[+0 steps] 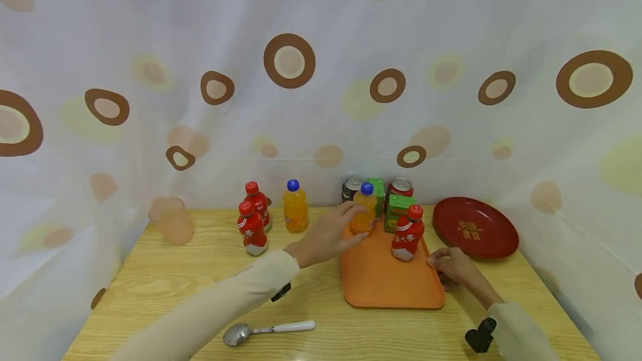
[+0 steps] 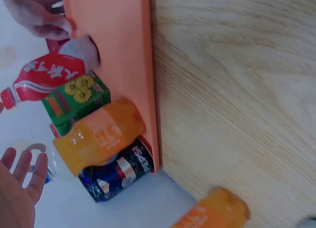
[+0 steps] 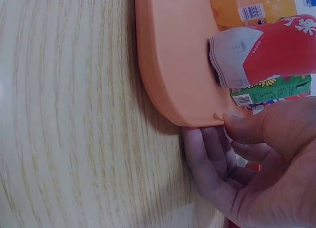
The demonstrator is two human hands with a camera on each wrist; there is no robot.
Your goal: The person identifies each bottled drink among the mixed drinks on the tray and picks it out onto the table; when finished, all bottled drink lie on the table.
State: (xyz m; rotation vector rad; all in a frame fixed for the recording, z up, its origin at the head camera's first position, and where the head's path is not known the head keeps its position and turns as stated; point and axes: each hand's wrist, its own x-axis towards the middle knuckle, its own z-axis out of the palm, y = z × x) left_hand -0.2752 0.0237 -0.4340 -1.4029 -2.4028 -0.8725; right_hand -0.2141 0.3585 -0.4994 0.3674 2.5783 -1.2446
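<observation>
Orange tray (image 1: 393, 286) lies flat on the wooden table (image 1: 165, 288), right of the middle, drinks gathered towards its far end. Over at the far left I see a pinkish see-through cup (image 1: 173, 224), tilted against the spotted cloth (image 1: 321, 127) behind. Next come two red bottles (image 1: 252, 233), one just behind the other, both upright on the wood. Nearer the person lies a metal spoon (image 1: 263, 330), its white handle pointing right. Beyond it stands a blue-capped soda bottle (image 1: 296, 210), well apart from the tray.

The person's left hand (image 1: 326, 237) reaches across in a pale sleeve, fingers loose and apart, gripping nothing. It is right beside the orange drink bottle (image 1: 362, 224), which stands upright on the tray's left side; whether a fingertip touches it, I can't tell. Behind that bottle is a dark Pepsi can (image 1: 351, 187), and to its right two green cartons (image 1: 396, 213), one in front of the other, with a red can (image 1: 400, 186) at the back. Closer in, a red-capped bottle (image 1: 407, 237) stands on the tray near its right edge.

There the right hand (image 1: 453, 269) pinches the rim, thumb above and bent fingers below. Farthest right, a dark red plate (image 1: 494, 235) rests beyond that hand.
</observation>
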